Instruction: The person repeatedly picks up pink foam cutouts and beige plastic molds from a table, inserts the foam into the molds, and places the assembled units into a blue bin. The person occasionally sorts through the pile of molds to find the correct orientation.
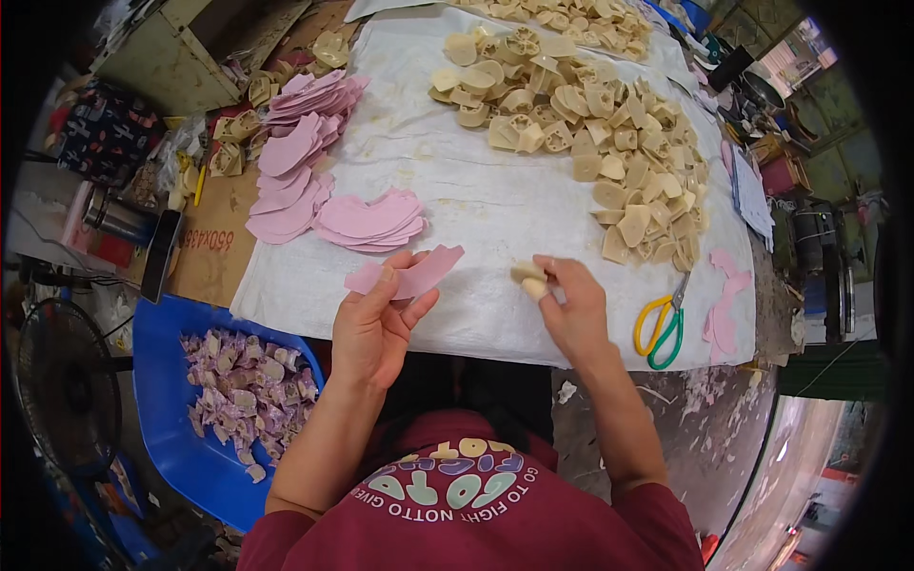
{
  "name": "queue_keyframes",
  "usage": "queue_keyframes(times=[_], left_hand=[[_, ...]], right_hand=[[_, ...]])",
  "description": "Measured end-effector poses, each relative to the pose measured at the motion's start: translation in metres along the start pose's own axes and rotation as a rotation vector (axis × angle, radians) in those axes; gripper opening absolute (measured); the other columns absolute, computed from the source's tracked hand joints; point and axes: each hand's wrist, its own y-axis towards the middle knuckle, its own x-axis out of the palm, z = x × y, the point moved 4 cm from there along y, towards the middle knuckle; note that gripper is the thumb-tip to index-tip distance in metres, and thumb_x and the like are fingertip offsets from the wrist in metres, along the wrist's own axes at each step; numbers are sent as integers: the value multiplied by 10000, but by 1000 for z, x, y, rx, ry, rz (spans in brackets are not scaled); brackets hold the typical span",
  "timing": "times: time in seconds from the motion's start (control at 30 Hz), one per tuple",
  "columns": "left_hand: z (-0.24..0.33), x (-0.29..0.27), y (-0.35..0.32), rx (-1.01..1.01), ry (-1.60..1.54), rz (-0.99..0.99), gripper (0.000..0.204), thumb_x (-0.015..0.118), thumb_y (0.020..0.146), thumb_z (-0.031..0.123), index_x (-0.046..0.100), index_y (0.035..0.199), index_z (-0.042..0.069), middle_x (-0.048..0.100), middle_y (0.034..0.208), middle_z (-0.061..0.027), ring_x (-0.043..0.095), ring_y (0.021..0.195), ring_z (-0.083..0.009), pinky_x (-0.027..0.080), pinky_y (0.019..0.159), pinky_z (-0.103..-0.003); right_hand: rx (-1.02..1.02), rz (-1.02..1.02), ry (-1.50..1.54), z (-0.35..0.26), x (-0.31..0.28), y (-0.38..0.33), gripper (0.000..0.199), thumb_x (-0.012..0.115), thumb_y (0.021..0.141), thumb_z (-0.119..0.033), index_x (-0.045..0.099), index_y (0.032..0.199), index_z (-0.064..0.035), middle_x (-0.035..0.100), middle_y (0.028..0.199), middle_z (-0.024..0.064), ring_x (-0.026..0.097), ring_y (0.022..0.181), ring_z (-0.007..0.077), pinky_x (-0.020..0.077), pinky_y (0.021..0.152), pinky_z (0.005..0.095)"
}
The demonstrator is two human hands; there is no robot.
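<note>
Between the thumb and fingers of my left hand (pixel 373 328) is a curved pink sheet piece (pixel 424 274), held above the table's near edge. My right hand (pixel 574 309) pinches a small beige molded piece (pixel 526 273) to the right of it, apart from the pink piece. Beyond my left hand lies a fanned stack of pink pieces (pixel 371 221), with taller pink stacks (pixel 297 152) behind it. A wide heap of beige molded pieces (pixel 633 143) spreads over the white sheet beyond my right hand. Scissors (pixel 664 324) with yellow and green handles lie right of that hand.
A blue tub (pixel 181 447) at the lower left holds many wrapped pieces (pixel 249 385). The white sheet (pixel 428 133) covers the table. Pink scraps (pixel 725 305) lie at its right edge. A phone (pixel 162 255) stands at the left, above a black fan (pixel 69 385).
</note>
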Motion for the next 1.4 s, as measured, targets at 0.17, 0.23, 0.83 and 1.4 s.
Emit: queue_keyframes(times=[0.17,0.23,0.83,1.4], left_hand=[[-14,3,-17,-2,-15,-5,366,545,981,198,517,1245,-54,582,1241,-195,594,1141,-266,529,959,-376],[-10,20,-26,-7,-61,-110,363,536,988,207,526,1248,-46,597,1231,-192,598,1140,-265,515,969,-384],[9,36,-44,60,-6,-269,379,493,1011,199,517,1286,-61,607,1243,-212,611,1124,-236,498,952,-340],[8,41,-43,92,28,-308,343,518,998,196,571,1244,-37,621,1219,-212,605,1138,-255,467,997,-382]], right_hand=[[-117,84,360,-89,2,-28,294,717,719,26,643,999,-23,667,980,131,644,898,276,529,791,345],[-331,143,365,-105,9,-21,328,729,689,31,639,999,-29,669,993,121,644,897,286,529,782,350],[-461,174,351,-119,4,-14,334,751,677,40,648,986,-39,674,1018,111,655,909,278,539,766,343],[-542,227,208,-116,-1,-9,343,759,650,-3,629,963,-58,665,982,86,615,885,284,500,771,381]])
